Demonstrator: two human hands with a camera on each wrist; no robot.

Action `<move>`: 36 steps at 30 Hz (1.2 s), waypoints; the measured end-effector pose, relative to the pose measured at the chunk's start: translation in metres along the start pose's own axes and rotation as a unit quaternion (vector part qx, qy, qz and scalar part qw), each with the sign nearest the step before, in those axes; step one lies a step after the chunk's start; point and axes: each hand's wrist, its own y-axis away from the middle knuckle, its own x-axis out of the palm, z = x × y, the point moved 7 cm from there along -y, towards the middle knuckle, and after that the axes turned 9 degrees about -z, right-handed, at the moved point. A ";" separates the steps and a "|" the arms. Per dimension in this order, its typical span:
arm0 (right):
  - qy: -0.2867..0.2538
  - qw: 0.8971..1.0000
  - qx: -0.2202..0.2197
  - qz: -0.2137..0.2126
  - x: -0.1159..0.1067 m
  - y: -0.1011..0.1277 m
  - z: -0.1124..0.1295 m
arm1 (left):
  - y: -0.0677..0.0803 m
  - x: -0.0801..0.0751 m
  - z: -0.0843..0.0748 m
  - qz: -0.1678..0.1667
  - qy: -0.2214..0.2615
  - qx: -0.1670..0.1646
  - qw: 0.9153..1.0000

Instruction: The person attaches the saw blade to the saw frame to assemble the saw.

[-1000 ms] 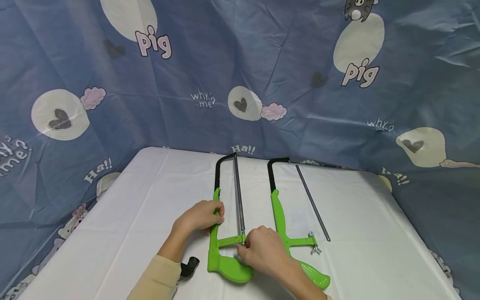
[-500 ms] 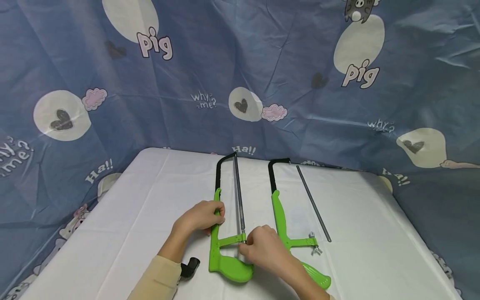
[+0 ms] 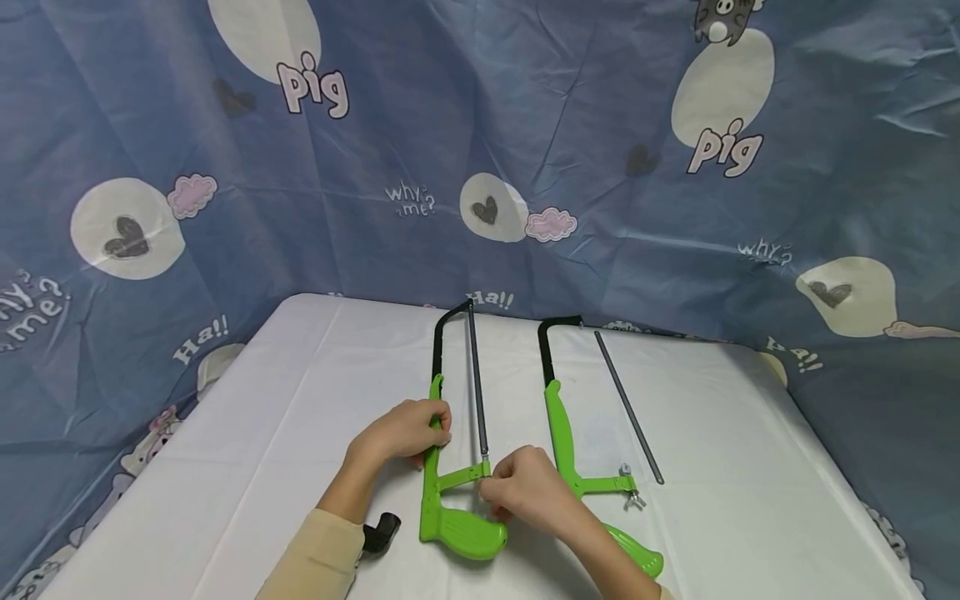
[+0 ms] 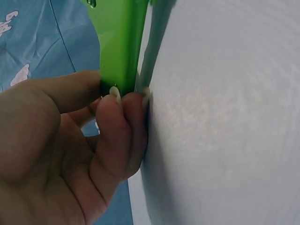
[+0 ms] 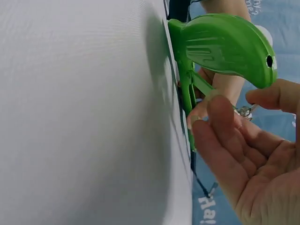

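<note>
Two hacksaws with green frames and black front bows lie on the white table. On the left hacksaw [image 3: 472, 533], a dark blade [image 3: 477, 383] runs from the bow to the green cross arm. My left hand [image 3: 401, 431] grips this saw's green frame [image 4: 119, 51], with thumb and fingers around it. At the cross arm's end, my right hand [image 3: 528, 487] pinches the wing nut [image 5: 244, 111], mostly hidden in the head view. The right hacksaw [image 3: 561, 429] lies beside my right hand, its own wing nut [image 3: 633, 500] at the arm's end.
A loose blade [image 3: 630, 408] lies slanted on the table [image 3: 750, 467], right of the second saw. Something black and angular [image 3: 382, 533] shows beside my left sleeve [image 3: 315, 554]. A blue printed cloth [image 3: 375, 150] hangs behind the table.
The left hacksaw has shifted slightly, its bow end a little higher in view. My right fingers have changed position slightly at the wing nut. My left hand keeps its grip.
</note>
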 end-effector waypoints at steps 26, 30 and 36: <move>-0.332 0.920 0.104 0.179 0.027 -0.005 -0.020 | 0.003 0.000 0.002 0.009 0.018 -0.012 1.000; -0.374 0.897 0.120 0.201 0.031 -0.005 -0.021 | 0.003 -0.001 0.001 0.004 0.018 -0.013 1.000; -0.444 0.853 0.128 0.242 0.038 -0.001 -0.019 | 0.002 -0.001 0.000 0.001 0.014 -0.012 1.000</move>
